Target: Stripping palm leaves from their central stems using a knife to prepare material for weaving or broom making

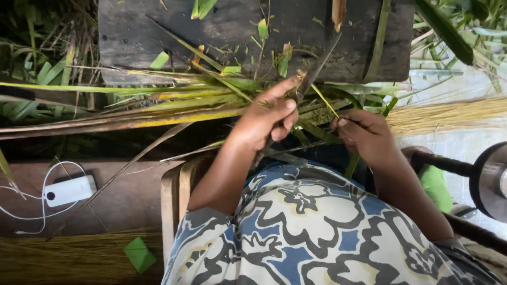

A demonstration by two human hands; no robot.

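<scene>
left hand (pixel 266 119): grip closed on a long green palm leaf (pixel 200 100), index finger stretched along it, a dark knife blade (pixel 317 68) just above; right hand (pixel 364 134): grip pinched shut on a thin yellow-green midrib (pixel 325 100) running up toward the left grip. best kept taut, peeled slowly along the rib; dark wooden board (pixel 158 31) beyond both grips, stripped straw-coloured ribs (pixel 449 113) right of the right grip

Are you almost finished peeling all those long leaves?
Partly. Thin bare sticks already lie in a bundle at the right and another heap at the lower left. Right now the left hand holds a long leaf over the dark board, and the right hand pinches a thin green strip coming off it. A pile of whole leaves waits on the left, so plenty remains.
</scene>
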